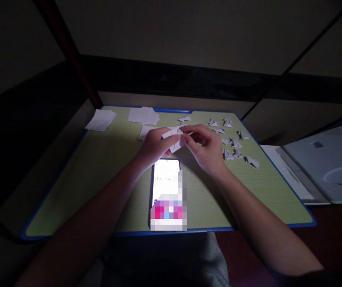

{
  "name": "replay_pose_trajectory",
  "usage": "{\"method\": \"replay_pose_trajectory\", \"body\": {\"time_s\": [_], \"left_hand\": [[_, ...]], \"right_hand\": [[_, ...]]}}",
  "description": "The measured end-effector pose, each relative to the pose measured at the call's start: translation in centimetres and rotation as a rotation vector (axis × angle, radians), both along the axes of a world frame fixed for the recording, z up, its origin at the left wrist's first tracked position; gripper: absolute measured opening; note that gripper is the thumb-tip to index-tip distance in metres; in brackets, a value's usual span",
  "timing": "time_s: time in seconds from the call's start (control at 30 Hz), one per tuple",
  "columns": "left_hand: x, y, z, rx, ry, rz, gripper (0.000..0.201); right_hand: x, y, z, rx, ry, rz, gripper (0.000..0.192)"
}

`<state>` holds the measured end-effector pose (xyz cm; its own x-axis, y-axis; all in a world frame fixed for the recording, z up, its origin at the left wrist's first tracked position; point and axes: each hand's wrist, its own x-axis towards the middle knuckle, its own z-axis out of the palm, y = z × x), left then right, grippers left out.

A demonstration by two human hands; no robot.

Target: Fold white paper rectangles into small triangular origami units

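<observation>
Between both hands, above the middle of the table, is a small folded sheet of white paper (175,144) with crease lines on it. My left hand (154,145) grips its left side, the thumb lying across the front. At its upper right edge, the thumb and fingers of my right hand (205,145) pinch the paper. Just below the hands lies a lit phone (167,187) reading 00:14, its lower part blurred out. Several small folded paper pieces (235,142) are scattered to the right of my right hand.
The green table (99,191) has a blue rim. Stacks of white paper stand at the far left (100,120) and back middle (142,115). Another white sheet (145,131) is partly hidden behind my left hand. Beyond the table's right edge sits a pale, flat case (326,163).
</observation>
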<state>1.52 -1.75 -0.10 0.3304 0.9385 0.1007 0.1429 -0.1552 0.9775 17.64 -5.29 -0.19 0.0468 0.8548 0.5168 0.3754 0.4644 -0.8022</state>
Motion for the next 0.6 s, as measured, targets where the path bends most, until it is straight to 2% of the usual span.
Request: {"method": "replay_pose_trajectory", "body": {"time_s": [0.3,0.6], "left_hand": [[0.2,-0.1,0.2,0.02,0.027,0.0,0.011],[0.4,-0.3,0.1,0.047,0.051,-0.042,0.01]], "right_hand": [[0.4,1.0,-0.3,-0.186,0.248,0.103,0.009],[0.6,1.3,-0.5,-0.261,0.269,0.147,0.012]]}}
